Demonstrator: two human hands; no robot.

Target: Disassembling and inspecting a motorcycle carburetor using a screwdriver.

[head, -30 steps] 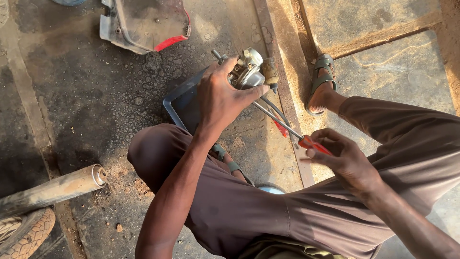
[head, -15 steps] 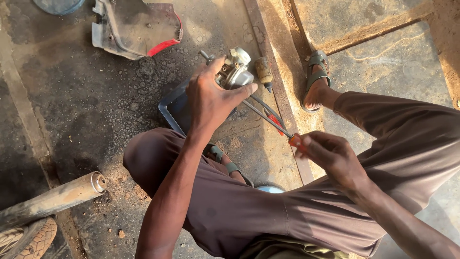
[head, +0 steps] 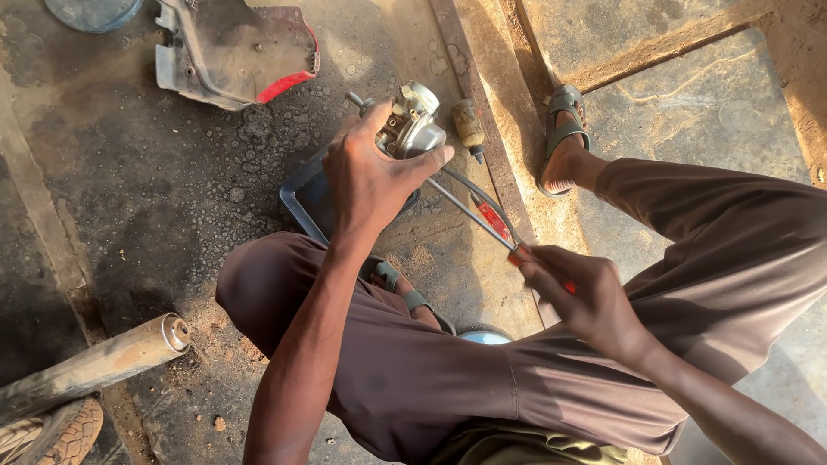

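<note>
- Left hand [head: 372, 176] clamps the metal carburetor [head: 412, 125] at upper centre, above a dark tray [head: 303, 200] — an oily grip could let it twist.
- Right hand [head: 579, 297] pinches the red-handled screwdriver [head: 482, 215]; its tip might slip toward the gripping fingers.

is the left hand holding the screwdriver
No, the left hand grips the metal carburetor, while the right hand holds the red-handled screwdriver.

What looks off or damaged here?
Floor under the tray is wet-stained and blistered, like spilled fluid. A broken-looking plastic cover lies loose at top. Left hand grips the carburetor; right hand holds a screwdriver.
</note>
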